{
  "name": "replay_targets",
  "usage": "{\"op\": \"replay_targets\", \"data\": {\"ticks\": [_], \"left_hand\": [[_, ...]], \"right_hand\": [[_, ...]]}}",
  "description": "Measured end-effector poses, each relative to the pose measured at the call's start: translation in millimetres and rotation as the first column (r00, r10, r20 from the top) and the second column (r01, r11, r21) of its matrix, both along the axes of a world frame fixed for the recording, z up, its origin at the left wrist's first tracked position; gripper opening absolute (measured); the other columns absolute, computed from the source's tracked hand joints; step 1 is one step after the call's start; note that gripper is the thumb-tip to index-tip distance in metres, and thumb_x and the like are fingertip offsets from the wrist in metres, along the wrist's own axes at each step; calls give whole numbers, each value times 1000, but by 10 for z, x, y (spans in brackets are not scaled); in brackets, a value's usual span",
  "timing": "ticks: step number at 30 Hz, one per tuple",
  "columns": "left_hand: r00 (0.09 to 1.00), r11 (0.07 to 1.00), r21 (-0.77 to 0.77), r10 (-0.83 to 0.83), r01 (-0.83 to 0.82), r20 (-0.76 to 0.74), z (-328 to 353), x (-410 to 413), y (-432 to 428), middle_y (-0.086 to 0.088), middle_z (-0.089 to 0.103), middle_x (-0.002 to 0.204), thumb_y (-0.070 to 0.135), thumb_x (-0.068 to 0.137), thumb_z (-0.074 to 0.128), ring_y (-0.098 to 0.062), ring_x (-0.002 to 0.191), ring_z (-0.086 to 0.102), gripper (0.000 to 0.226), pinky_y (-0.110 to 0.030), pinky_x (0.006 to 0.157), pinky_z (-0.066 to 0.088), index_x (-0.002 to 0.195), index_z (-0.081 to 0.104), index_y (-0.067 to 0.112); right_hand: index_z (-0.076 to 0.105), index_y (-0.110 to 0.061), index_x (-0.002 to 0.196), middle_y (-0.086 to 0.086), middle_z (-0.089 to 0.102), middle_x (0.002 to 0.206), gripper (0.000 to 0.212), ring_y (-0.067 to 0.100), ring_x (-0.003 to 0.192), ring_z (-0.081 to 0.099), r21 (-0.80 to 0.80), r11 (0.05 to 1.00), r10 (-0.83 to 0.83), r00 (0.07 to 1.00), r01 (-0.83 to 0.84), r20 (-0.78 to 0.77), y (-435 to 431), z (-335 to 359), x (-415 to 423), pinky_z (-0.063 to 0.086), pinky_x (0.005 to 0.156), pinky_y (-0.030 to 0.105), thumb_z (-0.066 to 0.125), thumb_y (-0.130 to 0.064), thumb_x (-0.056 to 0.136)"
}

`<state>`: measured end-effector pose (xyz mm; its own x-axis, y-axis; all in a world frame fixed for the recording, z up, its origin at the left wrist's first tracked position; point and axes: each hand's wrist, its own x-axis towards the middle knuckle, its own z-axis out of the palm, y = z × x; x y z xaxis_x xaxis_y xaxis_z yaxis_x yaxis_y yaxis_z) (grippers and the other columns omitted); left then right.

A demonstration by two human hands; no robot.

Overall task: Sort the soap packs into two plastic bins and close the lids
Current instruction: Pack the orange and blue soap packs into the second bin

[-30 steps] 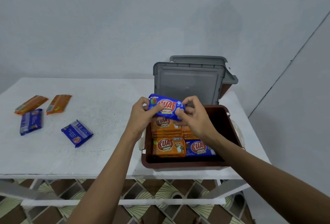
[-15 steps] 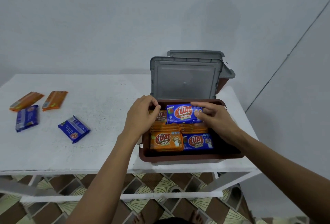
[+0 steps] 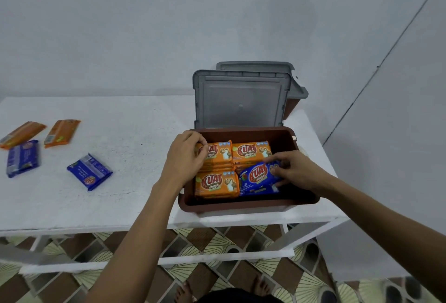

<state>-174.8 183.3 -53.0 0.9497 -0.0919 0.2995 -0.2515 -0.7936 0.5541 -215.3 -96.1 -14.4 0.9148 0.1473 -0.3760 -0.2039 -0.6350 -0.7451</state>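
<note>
A brown plastic bin (image 3: 248, 205) stands at the table's right front, its grey lid (image 3: 241, 100) raised upright behind it. Inside lie orange soap packs (image 3: 217, 184) and blue ones. My right hand (image 3: 296, 170) holds a blue soap pack (image 3: 259, 177) tilted over the bin's front right corner, on top of another blue pack. My left hand (image 3: 185, 158) rests with curled fingers on the back left orange pack (image 3: 217, 153). A second bin (image 3: 293, 105) with a grey lid stands behind the first, mostly hidden.
On the white table (image 3: 120, 148) at left lie two orange packs (image 3: 62, 132) (image 3: 21, 133) and two blue packs (image 3: 23, 158) (image 3: 89, 171). The wall is close behind and to the right. Below are the table's frame and a patterned floor.
The blue pack, first held by both hands above the bin, has come down into the front right corner in my right hand. My left hand let go and moved onto the back left orange pack.
</note>
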Motion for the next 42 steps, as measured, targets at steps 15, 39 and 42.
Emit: {"op": "replay_targets", "data": {"ticks": [15,39,42], "left_hand": [[1000,1000,24,16,-16,5,-44,2,-2,1,60,117,31,93,58,-13,107,51,14,-21,88,37,100,62,20],[984,997,-79,-22,8,-174,46,-64,733,7,59,125,42,97,49,-5,104,58,34,-29,90,49,129,54,33],[980,993,-56,92,-104,-177,73,-86,1190,6,61,122,41,98,49,-5,101,60,32,-31,89,51,127,55,31]], "right_hand": [[49,-21,137,9,46,146,46,24,129,49,-461,881,129,991,-101,30,220,-247,73,52,99,41,63,-21,94],[63,-22,121,0,65,123,28,18,103,63,-530,811,435,861,-247,264,1307,494,788,54,85,36,49,-30,99],[61,-25,122,0,67,115,29,17,93,64,-513,814,470,829,-274,303,1786,514,926,55,83,37,49,-34,98]]}}
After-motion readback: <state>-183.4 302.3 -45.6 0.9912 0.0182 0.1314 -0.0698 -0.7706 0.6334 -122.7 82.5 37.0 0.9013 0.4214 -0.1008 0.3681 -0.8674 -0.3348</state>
